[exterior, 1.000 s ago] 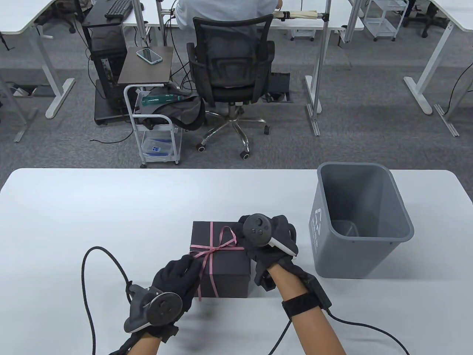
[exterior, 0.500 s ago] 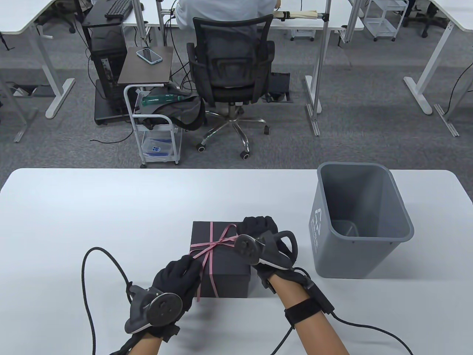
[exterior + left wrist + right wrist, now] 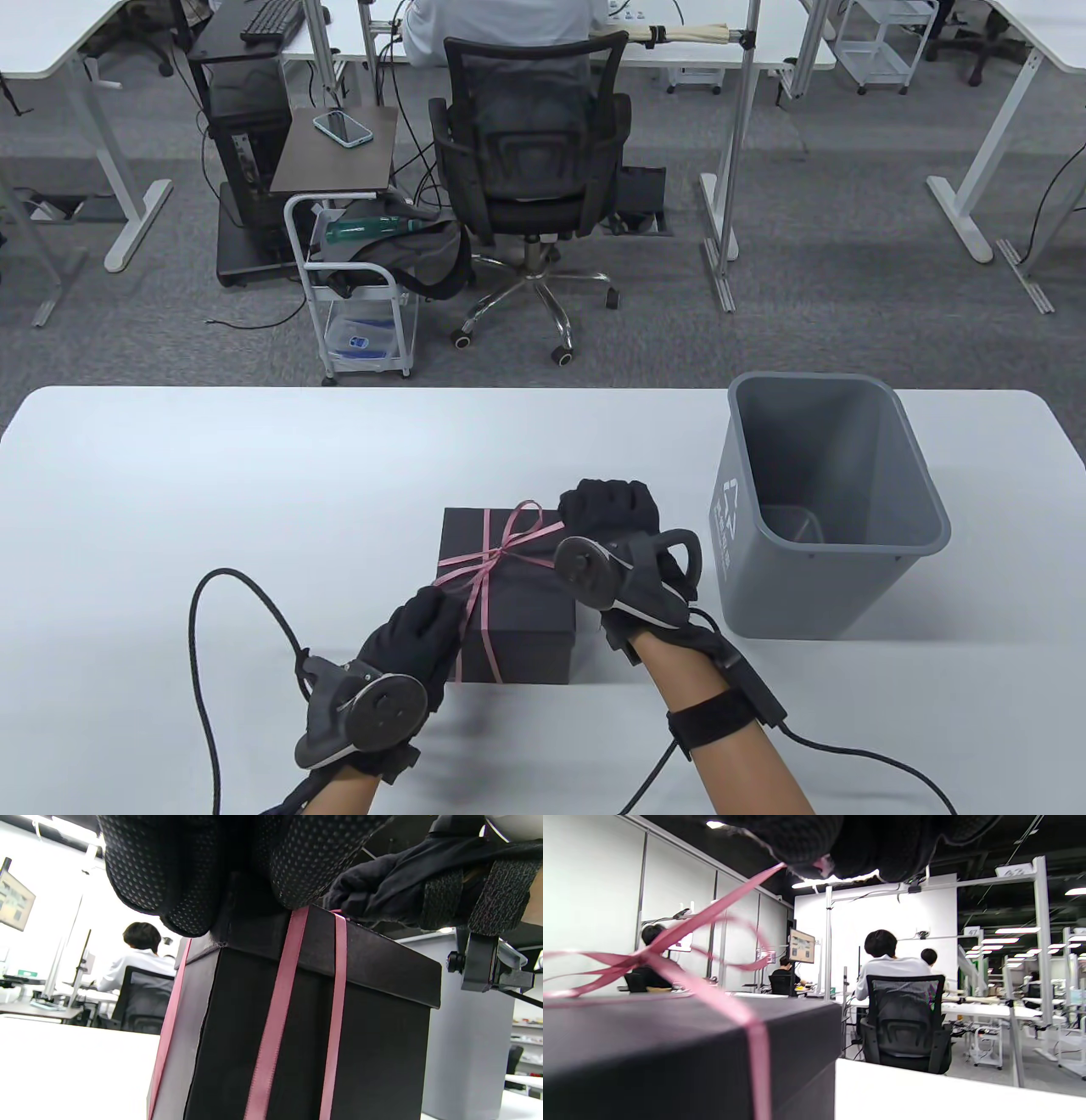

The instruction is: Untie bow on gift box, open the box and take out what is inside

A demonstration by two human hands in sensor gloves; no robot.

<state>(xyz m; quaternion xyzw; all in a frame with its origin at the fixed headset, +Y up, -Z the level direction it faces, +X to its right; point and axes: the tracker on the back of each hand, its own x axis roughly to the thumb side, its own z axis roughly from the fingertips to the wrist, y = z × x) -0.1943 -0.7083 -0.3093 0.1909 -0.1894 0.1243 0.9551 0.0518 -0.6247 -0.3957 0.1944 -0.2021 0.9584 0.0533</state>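
- The step now is the first one: pulling the bow (image 3: 509,543) loose. The box (image 3: 507,594) is shut, with the pink ribbon (image 3: 479,607) tied round it.
- The box sits on the white counter (image 3: 254,492), near the front edge, between the two hands. A grey bin (image 3: 814,509) stands to its right.
- The right hand (image 3: 607,514) is at the far right corner of the box. Its fingers are curled and pinch one ribbon end, which runs tight from the knot up to the fingers in the right wrist view.
- The left hand (image 3: 416,632) is at the near left corner of the box. Its fingers are curled over the lid edge, right where the ribbon goes. I cannot tell if it pinches the ribbon or just holds the box down.
- One loop of the bow is left, standing up behind the knot.
- Next, I think the right hand should pull away from the knot until the loop slips out, while the left hand keeps the box from sliding.
- After that, the ribbon must come off before the lid can lift.
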